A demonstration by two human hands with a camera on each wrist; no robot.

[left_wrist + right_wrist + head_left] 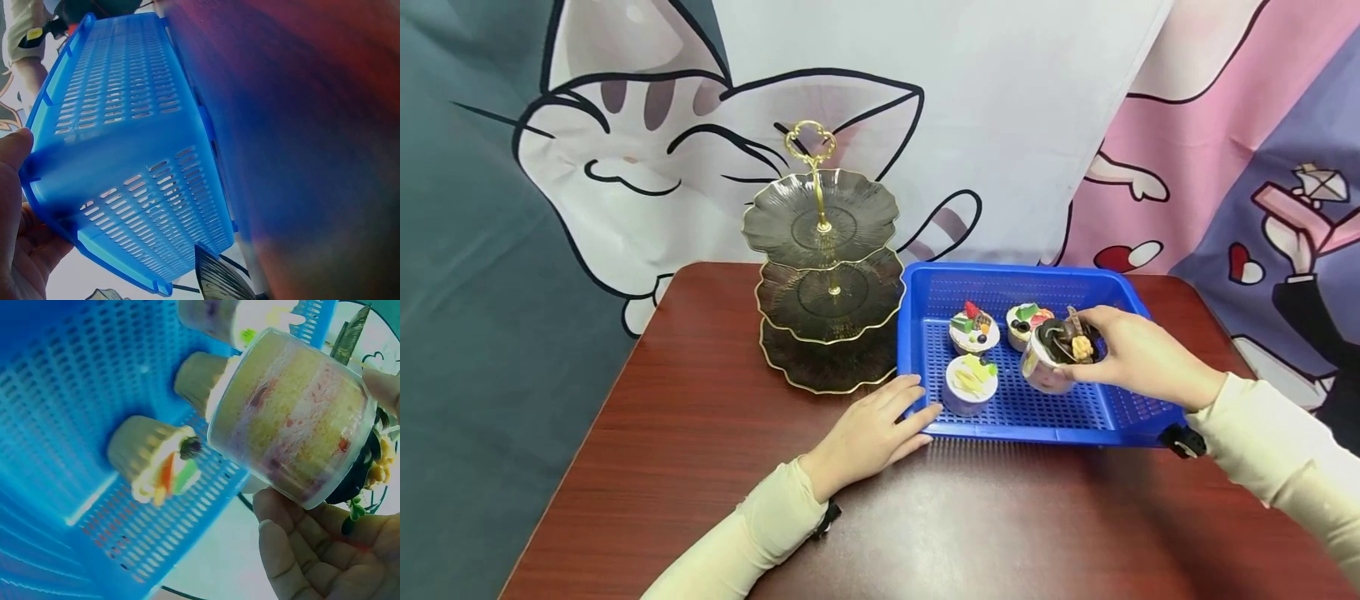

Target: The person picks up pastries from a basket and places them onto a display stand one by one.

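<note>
My right hand (1116, 350) pinches the rim of a clear dessert cup (1047, 367), tilted above the blue basket (1030, 435). The right wrist view shows sponge and pink-white cream layers in the cup (294, 419), dark topping with a yellow nutty lump at its mouth. At the basket's front left corner rests my left hand (868, 429), fingers extended over the rim. Inside the basket stand a white cup with yellow fruit (970, 385), a fruit-topped cupcake (974, 330) and another cupcake (1027, 323) behind the held cup.
Left of the basket stands a three-tier dark stand (831, 292) with gold edges and a gold handle, close beside the basket's wall. Both are on a reddish-brown table (700, 467). A cartoon-printed cloth (1000, 125) hangs behind.
</note>
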